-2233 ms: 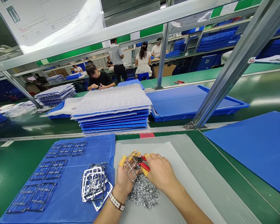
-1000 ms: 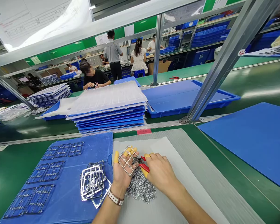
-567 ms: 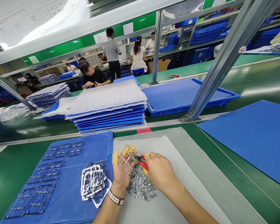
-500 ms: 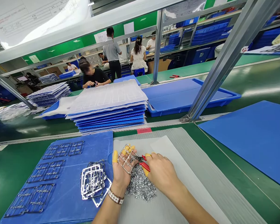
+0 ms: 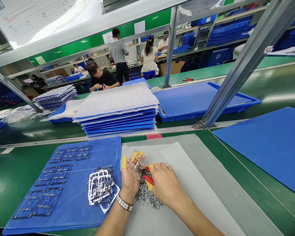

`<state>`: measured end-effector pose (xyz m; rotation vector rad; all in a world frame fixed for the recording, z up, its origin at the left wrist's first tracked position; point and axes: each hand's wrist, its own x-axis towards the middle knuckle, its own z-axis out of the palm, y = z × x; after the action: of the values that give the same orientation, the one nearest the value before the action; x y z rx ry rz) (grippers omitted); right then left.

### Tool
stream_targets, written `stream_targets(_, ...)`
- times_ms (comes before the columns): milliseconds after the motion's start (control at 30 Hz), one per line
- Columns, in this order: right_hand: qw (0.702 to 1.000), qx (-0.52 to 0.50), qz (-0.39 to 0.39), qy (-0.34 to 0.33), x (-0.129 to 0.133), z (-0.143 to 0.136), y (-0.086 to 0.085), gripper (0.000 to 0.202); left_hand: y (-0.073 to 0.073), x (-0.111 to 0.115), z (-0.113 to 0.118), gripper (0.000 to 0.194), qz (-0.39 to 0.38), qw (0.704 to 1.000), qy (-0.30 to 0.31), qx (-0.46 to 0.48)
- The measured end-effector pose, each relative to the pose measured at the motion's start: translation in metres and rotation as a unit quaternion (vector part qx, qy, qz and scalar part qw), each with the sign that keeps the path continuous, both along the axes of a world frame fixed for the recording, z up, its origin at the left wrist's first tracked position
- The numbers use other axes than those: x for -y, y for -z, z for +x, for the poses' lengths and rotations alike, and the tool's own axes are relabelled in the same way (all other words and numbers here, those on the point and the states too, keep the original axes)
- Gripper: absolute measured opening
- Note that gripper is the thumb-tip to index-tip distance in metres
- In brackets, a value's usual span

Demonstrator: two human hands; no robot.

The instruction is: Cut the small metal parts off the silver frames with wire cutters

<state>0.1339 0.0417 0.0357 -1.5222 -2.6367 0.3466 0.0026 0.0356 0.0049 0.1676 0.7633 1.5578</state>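
My left hand [image 5: 129, 183], palm up with yellow finger cots on the fingertips, holds a small square metal frame [image 5: 135, 165] with thin crossbars and little parts inside it. In my right hand [image 5: 166, 184], also with yellow finger cots, is a pair of red-handled cutting pliers [image 5: 148, 179]. Their jaws are at the frame's right side; the tips are too hard to make out. Beneath both hands lies a heap of small shiny metal pieces [image 5: 148, 198] on a pale sheet [image 5: 186, 200]. To the left, a loose pile of frames [image 5: 100, 188] sits on a blue board [image 5: 73, 209].
Dark frames [image 5: 48, 201] lie in rows on the blue board. Beyond are a tall stack of blue and white sheets [image 5: 120, 111] and a blue tray [image 5: 241, 104]. A metal post [image 5: 236, 75] rises at the right, near another blue board [image 5: 267, 144]. People work behind.
The view has shifted slightly. My right hand and the pliers have come a little closer to my left hand, and the frame is tilted somewhat differently.
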Motion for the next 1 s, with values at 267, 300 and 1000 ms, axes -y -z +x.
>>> stream_targets(267, 1.000, -0.001, 0.006, 0.014, 0.002, 0.005, -0.004, 0.016, 0.001, 0.000, -0.002, 0.052, -0.010, 1.000, -0.018, -0.014)
stream_targets(300, 0.999, -0.027, -0.002, 0.023, 0.000, 0.009, -0.005, 0.014, 0.002, 0.001, -0.001, 0.052, -0.007, 0.999, -0.020, -0.023)
stream_targets(1000, 0.811, -0.546, -0.183, 0.102, -0.023, 0.007, 0.004, 0.030, -0.015, 0.024, 0.016, 0.070, 0.215, 0.888, -0.050, -0.403)
